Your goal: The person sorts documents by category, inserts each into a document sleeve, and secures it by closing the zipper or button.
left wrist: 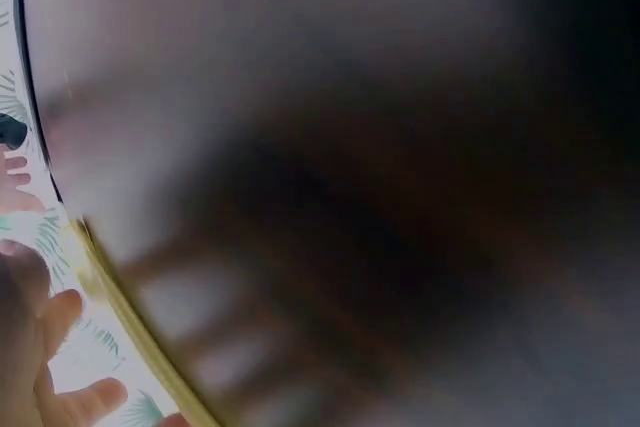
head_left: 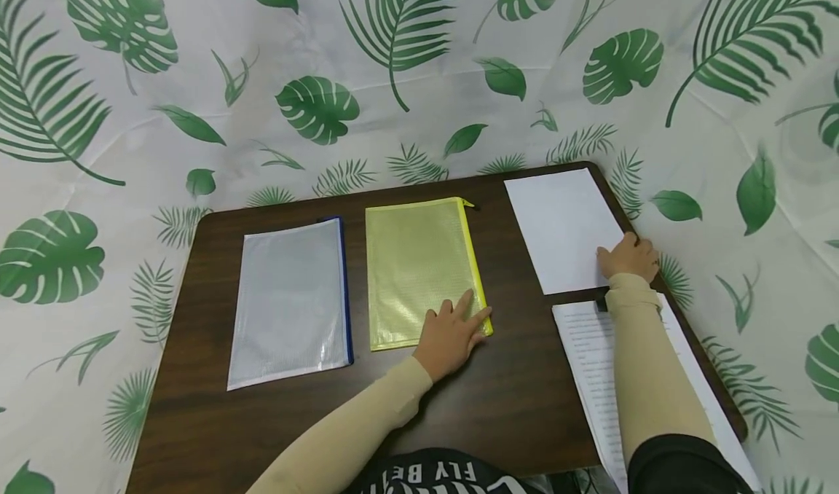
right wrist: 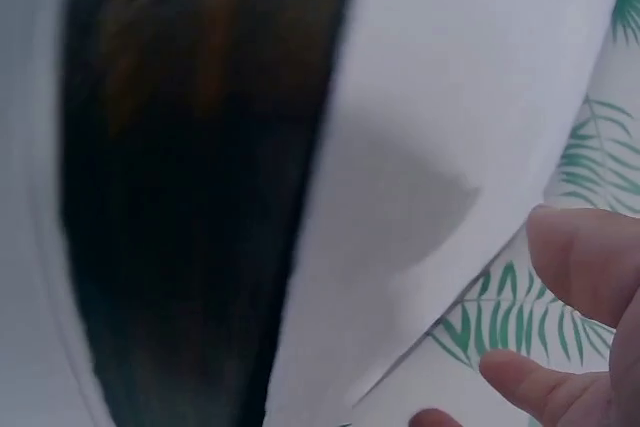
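Observation:
A yellow mesh zip pouch (head_left: 416, 261) lies flat at the middle of the table. My left hand (head_left: 448, 337) rests on its lower right corner, fingers spread. In the left wrist view, the fingers (left wrist: 90, 402) show beside the yellow edge. To the right is a blank white sheet of paper (head_left: 560, 224). My right hand (head_left: 629, 257) is at the lower right corner of this paper, by the table's edge. The right wrist view has its thumb and fingers (right wrist: 580, 257) loosely bent and apart beside the white paper's edge (right wrist: 430, 147).
A clear mesh zip pouch with a blue zipper (head_left: 288, 304) lies on the left of the dark wooden table (head_left: 505, 406). Printed sheets (head_left: 586, 355) lie at the near right, partly under my right forearm. A leaf-patterned cloth (head_left: 432, 130) surrounds the table.

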The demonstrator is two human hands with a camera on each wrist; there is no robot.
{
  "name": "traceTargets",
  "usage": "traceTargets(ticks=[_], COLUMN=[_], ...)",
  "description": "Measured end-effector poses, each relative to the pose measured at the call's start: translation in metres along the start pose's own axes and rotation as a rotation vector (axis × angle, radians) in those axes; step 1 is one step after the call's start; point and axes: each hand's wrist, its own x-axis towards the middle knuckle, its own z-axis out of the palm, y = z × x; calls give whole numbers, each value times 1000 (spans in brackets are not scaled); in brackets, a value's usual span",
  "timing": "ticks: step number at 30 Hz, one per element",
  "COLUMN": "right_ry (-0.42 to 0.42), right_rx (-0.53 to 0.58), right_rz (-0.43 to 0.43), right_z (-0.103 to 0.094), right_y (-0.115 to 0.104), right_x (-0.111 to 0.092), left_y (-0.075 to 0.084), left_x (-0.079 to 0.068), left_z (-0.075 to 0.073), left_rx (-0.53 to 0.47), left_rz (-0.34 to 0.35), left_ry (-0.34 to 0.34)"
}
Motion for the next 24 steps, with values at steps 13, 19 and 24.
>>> traceTargets(ticks=[13, 19, 24], right_ry=[-67, -49, -53], right_rx=[-69, -88, -104], right_rz=[9, 22, 21], right_z=[4, 6, 6], right_y=[6, 12, 11], right_x=[10, 11, 14], left_y=[20, 22, 12], left_x=[13, 28, 41], left_z=[1, -5, -13], left_rx=[60, 72, -63], left_rz=[-107, -206, -279], left_ry=[33, -38, -158])
